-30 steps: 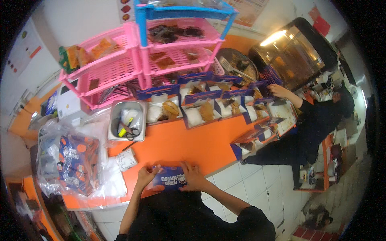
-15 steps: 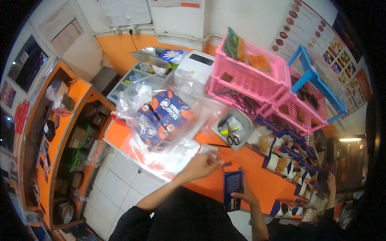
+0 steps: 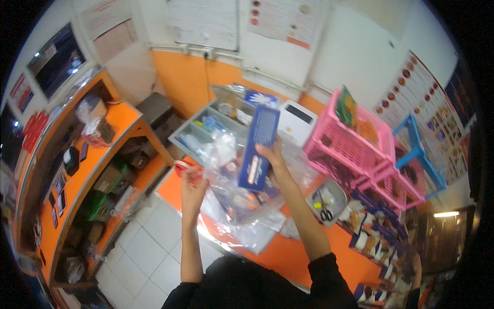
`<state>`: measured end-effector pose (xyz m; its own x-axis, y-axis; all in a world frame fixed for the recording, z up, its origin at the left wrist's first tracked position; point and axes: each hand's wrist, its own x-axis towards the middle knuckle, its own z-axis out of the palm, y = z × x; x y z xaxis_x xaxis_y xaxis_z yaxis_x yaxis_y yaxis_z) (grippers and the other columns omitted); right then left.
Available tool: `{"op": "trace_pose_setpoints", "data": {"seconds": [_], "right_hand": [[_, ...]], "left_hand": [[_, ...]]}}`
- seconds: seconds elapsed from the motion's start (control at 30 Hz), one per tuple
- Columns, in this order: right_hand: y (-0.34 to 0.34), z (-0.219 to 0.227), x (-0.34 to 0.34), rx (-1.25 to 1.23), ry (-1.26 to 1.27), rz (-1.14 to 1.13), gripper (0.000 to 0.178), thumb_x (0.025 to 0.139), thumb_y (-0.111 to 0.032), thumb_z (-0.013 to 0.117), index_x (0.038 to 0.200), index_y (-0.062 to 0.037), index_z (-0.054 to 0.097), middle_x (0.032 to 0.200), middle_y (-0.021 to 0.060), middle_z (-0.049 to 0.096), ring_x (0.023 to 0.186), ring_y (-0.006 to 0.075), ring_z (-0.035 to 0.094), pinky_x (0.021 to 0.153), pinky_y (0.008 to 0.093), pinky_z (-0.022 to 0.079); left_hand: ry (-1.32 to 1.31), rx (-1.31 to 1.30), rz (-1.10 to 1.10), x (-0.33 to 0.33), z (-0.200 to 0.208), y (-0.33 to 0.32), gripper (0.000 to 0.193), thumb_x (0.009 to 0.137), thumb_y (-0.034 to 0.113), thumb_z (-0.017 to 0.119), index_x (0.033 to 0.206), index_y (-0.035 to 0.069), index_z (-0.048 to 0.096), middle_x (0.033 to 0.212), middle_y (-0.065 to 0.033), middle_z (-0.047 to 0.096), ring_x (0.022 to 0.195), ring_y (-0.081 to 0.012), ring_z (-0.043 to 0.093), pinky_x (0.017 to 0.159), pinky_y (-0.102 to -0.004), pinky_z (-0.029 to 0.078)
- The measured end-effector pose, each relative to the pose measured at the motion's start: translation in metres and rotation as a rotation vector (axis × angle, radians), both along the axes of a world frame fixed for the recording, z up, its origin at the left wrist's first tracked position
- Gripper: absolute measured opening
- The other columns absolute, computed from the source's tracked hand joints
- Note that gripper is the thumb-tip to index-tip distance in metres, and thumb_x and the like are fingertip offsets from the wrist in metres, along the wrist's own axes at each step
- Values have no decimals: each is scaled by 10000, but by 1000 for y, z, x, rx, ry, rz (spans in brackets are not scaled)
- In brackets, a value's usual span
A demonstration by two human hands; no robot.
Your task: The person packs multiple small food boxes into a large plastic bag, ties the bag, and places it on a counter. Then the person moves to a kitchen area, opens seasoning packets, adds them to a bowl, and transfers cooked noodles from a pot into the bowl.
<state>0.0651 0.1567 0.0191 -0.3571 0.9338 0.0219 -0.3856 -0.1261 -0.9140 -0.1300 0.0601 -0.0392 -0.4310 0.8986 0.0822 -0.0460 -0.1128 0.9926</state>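
Observation:
My right hand grips a long dark-blue printed carton, held tilted up above a clear plastic bag. My left hand is at a red object with a pale ring, which looks like a tape dispenser, near the table's left corner. Its thumb and fingers are apart around the near side of that object; whether they press on it is not clear. Beneath the carton, the clear plastic bag lies crumpled over blue-and-orange printed packaging, partly hidden by the carton and my right hand.
A grey divided tray and a white device stand behind. Pink baskets are stacked at right. A metal tin holds scissors. Several filled food boxes line the right side, beside another person's hand.
My right hand has lifted the blue carton from the table's near edge up over the plastic bag. My left hand has moved left to the red dispenser. The view has shifted left.

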Motion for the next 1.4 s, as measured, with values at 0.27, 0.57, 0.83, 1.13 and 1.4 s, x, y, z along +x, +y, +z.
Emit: {"op": "trace_pose_setpoints", "data": {"seconds": [0.27,0.57,0.83,1.13,1.4], "right_hand": [[-60,3,-28,776,-1251,-132,1041,525,-325,745,1328,-87,127,1138,250,324,987,383,400,850,466,348],[-55,7,-42,693,-1684,150,1077,473,-408,733,1347,-197,141,1144,226,340,1023,422,405,823,515,363],[-36,17,-5,711,-1545,217,1018,486,-448,719,1332,-241,192,1201,267,329,1023,456,430,806,541,368],[-39,-80,-54,878,-1687,205,820,554,-451,686,1248,-167,355,1193,280,341,929,434,495,779,513,406],[-37,-71,-50,670,-1487,419,633,685,-436,611,1171,-76,424,1125,264,419,828,422,533,698,448,458]], "left_hand": [[-931,124,-602,-24,1,-36,291,841,129,507,1114,50,448,1030,-54,525,950,-164,518,812,-330,432],[-692,219,-238,-9,22,2,301,850,162,502,1086,117,323,1162,-90,466,943,-162,526,768,-352,484],[-439,323,-334,-27,31,7,316,868,180,456,1102,106,258,1195,-159,441,940,-225,542,686,-327,522],[-458,256,-700,13,85,9,326,867,61,432,1163,31,301,1134,-132,493,894,-145,546,653,-294,534],[-369,328,-536,-3,90,12,264,867,84,452,1100,25,341,997,-127,574,865,-115,552,612,-193,448]]}}
